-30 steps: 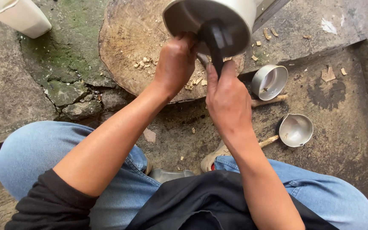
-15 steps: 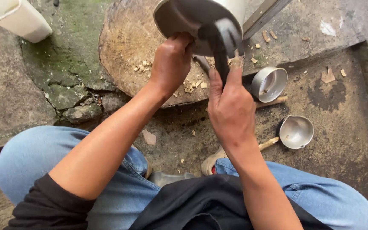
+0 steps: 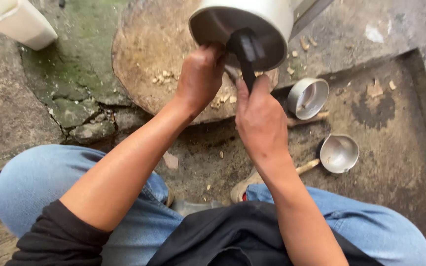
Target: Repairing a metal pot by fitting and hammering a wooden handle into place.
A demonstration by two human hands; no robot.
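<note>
A large round metal pot (image 3: 252, 22) is tipped toward me above a wooden stump (image 3: 149, 54), its dark open mouth facing the camera. My left hand (image 3: 200, 76) grips the pot's lower rim. My right hand (image 3: 260, 120) is closed on a black handle (image 3: 246, 51) that lies across the pot's mouth, thumb along it. Wood chips lie on the stump under both hands.
Two small metal ladles with wooden handles lie on the ground to the right, one (image 3: 307, 97) near the stump, the other (image 3: 338, 152) lower. A white container (image 3: 18, 19) stands at top left. Cracked mossy concrete (image 3: 75, 93) borders the stump. My knees in jeans fill the bottom.
The pot shifted left and then back right, tilting a little. Both hands kept their hold; the right hand slid slightly along the black handle.
</note>
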